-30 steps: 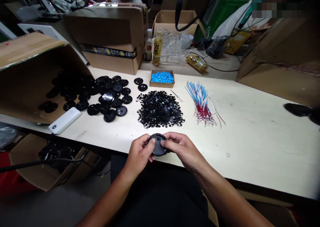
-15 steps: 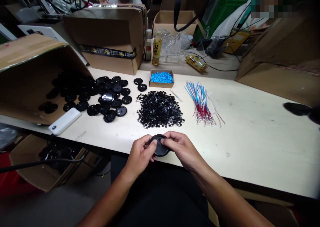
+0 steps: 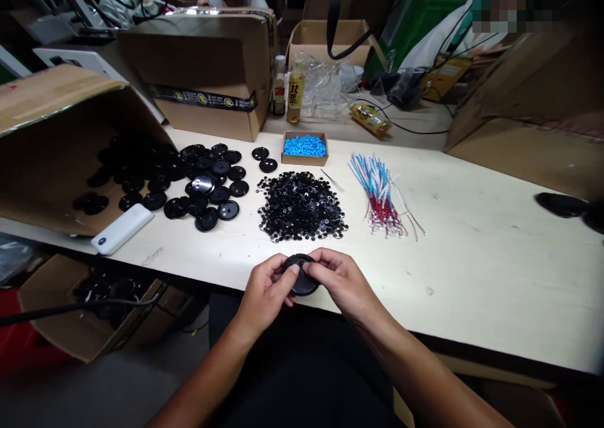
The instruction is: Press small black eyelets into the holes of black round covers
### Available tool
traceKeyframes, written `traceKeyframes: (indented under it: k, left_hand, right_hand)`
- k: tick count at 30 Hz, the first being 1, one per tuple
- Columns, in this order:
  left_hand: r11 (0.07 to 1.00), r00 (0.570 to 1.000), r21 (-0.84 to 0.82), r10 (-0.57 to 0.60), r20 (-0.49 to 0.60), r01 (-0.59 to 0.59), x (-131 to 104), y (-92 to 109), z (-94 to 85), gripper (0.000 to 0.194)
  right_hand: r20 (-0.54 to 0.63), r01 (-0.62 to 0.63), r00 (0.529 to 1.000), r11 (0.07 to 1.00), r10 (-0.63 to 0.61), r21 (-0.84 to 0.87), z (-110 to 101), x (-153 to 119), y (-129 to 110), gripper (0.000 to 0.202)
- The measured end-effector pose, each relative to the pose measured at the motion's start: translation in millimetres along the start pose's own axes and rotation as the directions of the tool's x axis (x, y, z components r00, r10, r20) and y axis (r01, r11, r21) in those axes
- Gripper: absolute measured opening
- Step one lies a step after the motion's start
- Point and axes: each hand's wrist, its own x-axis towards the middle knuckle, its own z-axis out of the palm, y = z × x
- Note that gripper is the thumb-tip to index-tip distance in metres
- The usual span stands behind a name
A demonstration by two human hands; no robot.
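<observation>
Between my two hands, at the table's front edge, is a round black plastic cover (image 3: 304,283). My left hand (image 3: 270,287) grips its left side, the thumb lying on the inner face. On the other side my right hand (image 3: 338,275) holds the rim, its thumb pressing near the upper middle. Whatever may lie under the thumbs is hidden. Just beyond the hands spreads a pile of small black round parts (image 3: 302,208). More black covers (image 3: 219,194) lie in a heap to the left, spilling out of a tipped cardboard box (image 3: 61,104).
Behind the pile stands a small box of blue pieces (image 3: 306,157), with a thin pointed tool (image 3: 333,180) nearby. A bundle of wires (image 3: 380,195) lies to the right. A white device (image 3: 123,228) rests front left. Bottles (image 3: 296,91) and large cartons (image 3: 202,69) line the back.
Both hands stay in place on the black cover, with only a very slight shift of the thumbs. In the background, a person's raised hand has dropped lower.
</observation>
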Motion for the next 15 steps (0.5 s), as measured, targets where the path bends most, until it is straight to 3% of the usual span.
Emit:
traceKeyframes:
  k: [15]
  left_hand:
    - [0.999, 0.996, -0.004, -0.042, 0.08, 0.043, 0.7, 2.8, -5.2, 0.034]
  right_hand:
    - [0.01, -0.013, 1.0, 1.0, 0.013, -0.019, 0.0, -1.5, -2.4, 0.022]
